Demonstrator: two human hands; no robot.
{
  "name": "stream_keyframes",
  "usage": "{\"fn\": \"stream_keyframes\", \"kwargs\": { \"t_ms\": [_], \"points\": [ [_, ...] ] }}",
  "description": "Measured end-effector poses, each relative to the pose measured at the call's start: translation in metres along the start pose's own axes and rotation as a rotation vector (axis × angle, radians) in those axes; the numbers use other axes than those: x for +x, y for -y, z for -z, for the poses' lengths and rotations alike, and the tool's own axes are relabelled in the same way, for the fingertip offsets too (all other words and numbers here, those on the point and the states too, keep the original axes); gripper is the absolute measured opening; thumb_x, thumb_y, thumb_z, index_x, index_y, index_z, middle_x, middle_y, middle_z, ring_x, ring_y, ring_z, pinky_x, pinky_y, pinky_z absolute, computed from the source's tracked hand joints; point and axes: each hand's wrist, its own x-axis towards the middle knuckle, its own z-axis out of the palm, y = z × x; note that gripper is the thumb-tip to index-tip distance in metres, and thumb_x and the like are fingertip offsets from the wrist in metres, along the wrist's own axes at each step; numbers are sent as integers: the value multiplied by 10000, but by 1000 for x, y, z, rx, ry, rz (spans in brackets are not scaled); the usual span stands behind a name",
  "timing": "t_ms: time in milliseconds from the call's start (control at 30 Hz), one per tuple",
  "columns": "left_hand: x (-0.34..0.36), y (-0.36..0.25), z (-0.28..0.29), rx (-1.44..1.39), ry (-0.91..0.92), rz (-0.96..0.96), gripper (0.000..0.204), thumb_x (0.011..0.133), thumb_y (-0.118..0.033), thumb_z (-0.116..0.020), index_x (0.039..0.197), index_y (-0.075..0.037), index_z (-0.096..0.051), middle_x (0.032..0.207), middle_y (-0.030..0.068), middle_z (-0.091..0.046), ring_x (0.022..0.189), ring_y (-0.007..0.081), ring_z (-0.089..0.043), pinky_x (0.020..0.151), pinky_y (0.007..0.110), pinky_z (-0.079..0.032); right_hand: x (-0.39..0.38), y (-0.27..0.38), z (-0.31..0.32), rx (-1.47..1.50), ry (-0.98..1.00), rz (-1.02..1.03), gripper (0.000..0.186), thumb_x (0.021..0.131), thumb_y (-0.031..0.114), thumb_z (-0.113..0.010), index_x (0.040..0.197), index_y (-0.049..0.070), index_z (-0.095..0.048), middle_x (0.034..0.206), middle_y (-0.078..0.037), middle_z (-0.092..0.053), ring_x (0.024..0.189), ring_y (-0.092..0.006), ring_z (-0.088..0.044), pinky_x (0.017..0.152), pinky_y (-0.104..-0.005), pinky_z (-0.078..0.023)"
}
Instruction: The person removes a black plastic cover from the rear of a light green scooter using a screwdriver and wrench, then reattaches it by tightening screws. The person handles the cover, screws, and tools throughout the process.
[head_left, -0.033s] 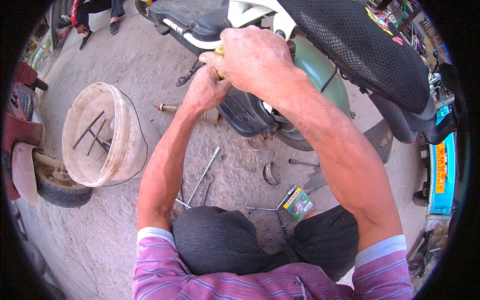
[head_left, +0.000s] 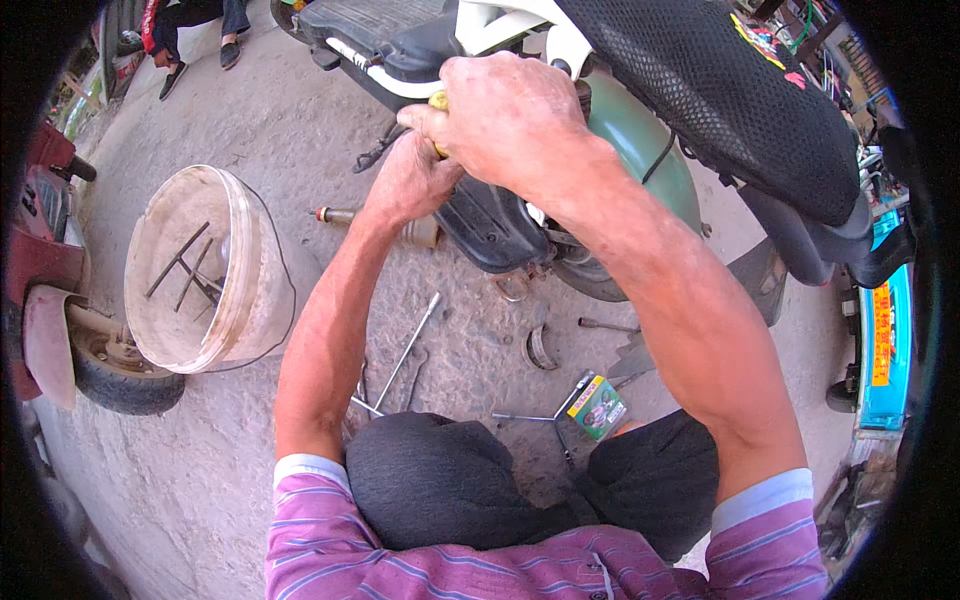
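My right hand is closed beside the scooter's white and black body, its thumb next to a yellow tool handle. Just below and to its left, my left hand is also closed around the lower part of this handle. The hands touch each other and hide the rest of the tool, so its kind and what its tip meets do not show. The scooter's black mesh-covered seat lies to the right of my right hand. Beneath the hands is a black plastic footrest panel.
A dirty white bucket holding dark T-shaped tools stands left. On the ground lie a long socket wrench, a curved brake shoe, a small green and yellow box and a bottle. A person's legs show at far left.
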Motion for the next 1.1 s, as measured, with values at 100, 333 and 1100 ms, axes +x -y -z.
{"fn": "stream_keyframes", "kwargs": {
  "t_ms": [100,333,1100],
  "points": [
    [-5,5,3,-20,12,63,172,958,-61,-639,1102,-35,-729,1037,76,-776,968,164,-696,873,381,-559,-8,-7,-2,80,-67,157,431,971,361,-694,1253,38,-652,1056,-254,-745,1027,-452,-715,891,-528,-561],
    [-1,5,-8,-235,2,432,337,890,-233,-777,1116,3,-697,956,163,-749,869,202,-694,839,404,-557,-1,-2,10,51,-61,-88,473,950,433,-728,1116,-6,-669,943,-261,-754,929,-432,-753,827,-524,-588],
    [3,-15,-5,-169,-99,167,325,951,-132,-656,1255,-24,-625,1035,117,-757,926,208,-676,857,408,-552,-14,-11,-13,226,-162,41,516,929,449,-743,1150,-10,-662,939,-255,-758,917,-438,-752,840,-544,-587]
  ]
}}
